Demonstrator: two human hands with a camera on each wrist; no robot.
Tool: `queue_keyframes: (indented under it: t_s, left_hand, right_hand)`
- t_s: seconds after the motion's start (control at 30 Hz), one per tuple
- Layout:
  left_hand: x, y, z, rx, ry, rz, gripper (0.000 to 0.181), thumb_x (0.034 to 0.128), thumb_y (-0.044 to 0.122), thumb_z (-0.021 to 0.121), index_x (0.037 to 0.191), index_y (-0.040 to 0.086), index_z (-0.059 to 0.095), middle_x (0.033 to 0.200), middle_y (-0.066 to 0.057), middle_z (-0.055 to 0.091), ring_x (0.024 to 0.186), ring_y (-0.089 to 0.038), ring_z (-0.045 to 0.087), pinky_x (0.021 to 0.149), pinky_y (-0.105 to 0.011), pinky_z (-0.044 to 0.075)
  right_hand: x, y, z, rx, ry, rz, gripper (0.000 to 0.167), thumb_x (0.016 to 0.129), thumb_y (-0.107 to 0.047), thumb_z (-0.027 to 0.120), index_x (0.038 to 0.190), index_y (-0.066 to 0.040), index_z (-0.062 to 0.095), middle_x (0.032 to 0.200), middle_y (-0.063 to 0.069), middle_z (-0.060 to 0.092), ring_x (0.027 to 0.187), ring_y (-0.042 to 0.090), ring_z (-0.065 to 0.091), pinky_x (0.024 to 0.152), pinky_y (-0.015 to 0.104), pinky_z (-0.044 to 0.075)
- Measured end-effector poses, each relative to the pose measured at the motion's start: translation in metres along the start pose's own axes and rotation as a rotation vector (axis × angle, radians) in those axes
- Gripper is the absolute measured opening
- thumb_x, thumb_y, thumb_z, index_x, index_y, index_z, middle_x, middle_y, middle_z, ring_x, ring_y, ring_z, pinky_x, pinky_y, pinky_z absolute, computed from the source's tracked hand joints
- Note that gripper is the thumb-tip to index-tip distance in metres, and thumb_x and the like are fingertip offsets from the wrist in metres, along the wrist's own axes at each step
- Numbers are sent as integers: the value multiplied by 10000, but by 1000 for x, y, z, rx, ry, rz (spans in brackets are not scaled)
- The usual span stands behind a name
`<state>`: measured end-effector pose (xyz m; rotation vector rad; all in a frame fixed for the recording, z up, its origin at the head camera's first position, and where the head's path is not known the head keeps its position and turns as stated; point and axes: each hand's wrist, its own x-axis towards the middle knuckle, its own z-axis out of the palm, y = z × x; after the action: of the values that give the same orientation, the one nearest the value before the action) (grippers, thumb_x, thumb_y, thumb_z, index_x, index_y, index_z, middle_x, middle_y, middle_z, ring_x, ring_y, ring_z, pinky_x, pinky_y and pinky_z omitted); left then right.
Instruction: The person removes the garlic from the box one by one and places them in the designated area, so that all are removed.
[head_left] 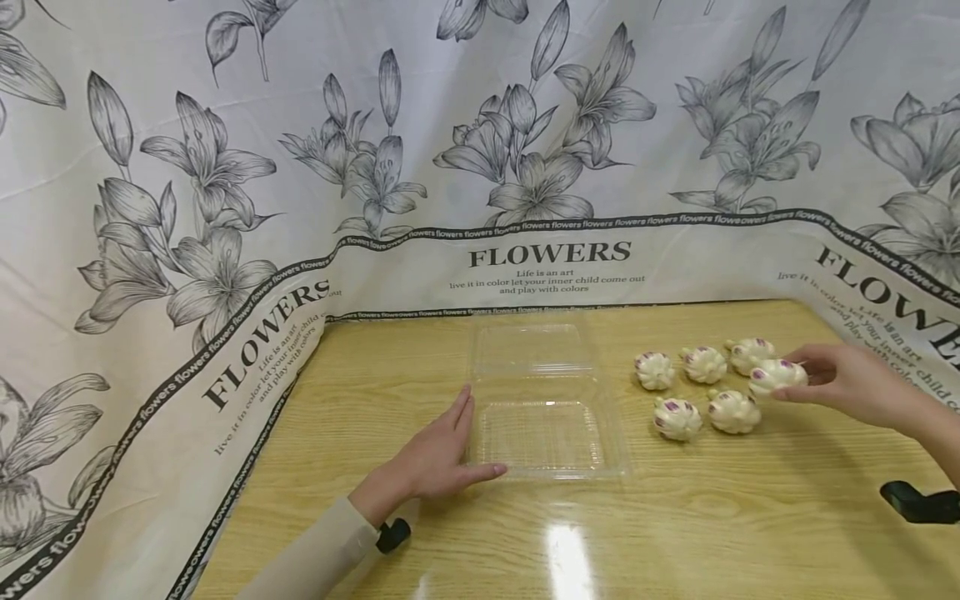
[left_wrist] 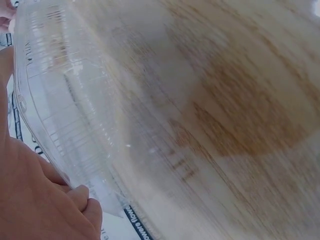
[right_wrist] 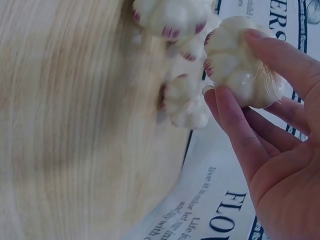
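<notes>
A clear plastic clamshell container (head_left: 611, 467) lies opened out on the table, its lid (head_left: 532, 348) folded back toward the curtain. My left hand (head_left: 431, 458) rests against its left side, fingers extended along the edge and thumb at the front rim. In the left wrist view the fingers touch the container's rim (left_wrist: 31, 127). My right hand (head_left: 855, 383) holds a white garlic bulb (head_left: 778, 377) with purple marks, pinched between thumb and fingers. The right wrist view shows this held bulb (right_wrist: 232, 65) closely. Several similar garlic bulbs (head_left: 677, 419) sit beside and below it, right of the container.
A pale wood-grain table (head_left: 675, 525) carries everything. Behind it and along both sides hangs a white curtain (head_left: 397, 275) printed with grey flowers and lettering. Dark wrist straps show at the left wrist (head_left: 393, 535) and near the right arm (head_left: 918, 504).
</notes>
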<state>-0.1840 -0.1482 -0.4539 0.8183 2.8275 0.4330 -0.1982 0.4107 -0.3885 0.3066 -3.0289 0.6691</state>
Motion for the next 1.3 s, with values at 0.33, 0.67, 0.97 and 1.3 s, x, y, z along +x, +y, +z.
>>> queue_keyframes:
  t_s: [0.33, 0.67, 0.97, 1.3]
  left_hand:
    - [2, 0, -1, -5, 5, 2, 1217, 878, 877, 386, 1625, -20, 41, 1708, -133, -88, 1552, -317, 158, 1237, -420, 275]
    - [1, 1, 0, -30, -1, 0, 1221, 873, 880, 391, 1627, -15, 39, 1712, -138, -83, 1543, -335, 189, 1229, -432, 294]
    - [1, -1, 0, -89, 26, -14, 1218, 874, 849, 465, 1631, -9, 43, 1717, -122, -87, 1524, -360, 246, 1218, -453, 316]
    - [2, -1, 0, -276, 80, -46, 1181, 869, 689, 682, 1643, 29, 82, 1726, -85, -30, 1416, -401, 436, 1129, -516, 440]
  right_hand:
    - [-3, 29, 5, -4, -53, 36, 662, 863, -310, 843, 1256, 163, 599, 1067, 337, 694, 891, 367, 707, 671, 376, 593]
    - [-6, 53, 26, 50, -108, 23, 656, 863, -281, 840, 1281, 155, 585, 1015, 178, 727, 821, 116, 643, 622, 256, 534]
    - [-4, 56, 27, 34, -137, -23, 649, 865, -170, 819, 1260, 242, 510, 1033, 271, 685, 881, 270, 671, 641, 265, 539]
    - [-3, 63, 24, 30, -156, 15, 744, 869, -193, 813, 1301, 281, 436, 1129, 442, 590, 969, 520, 644, 707, 370, 578]
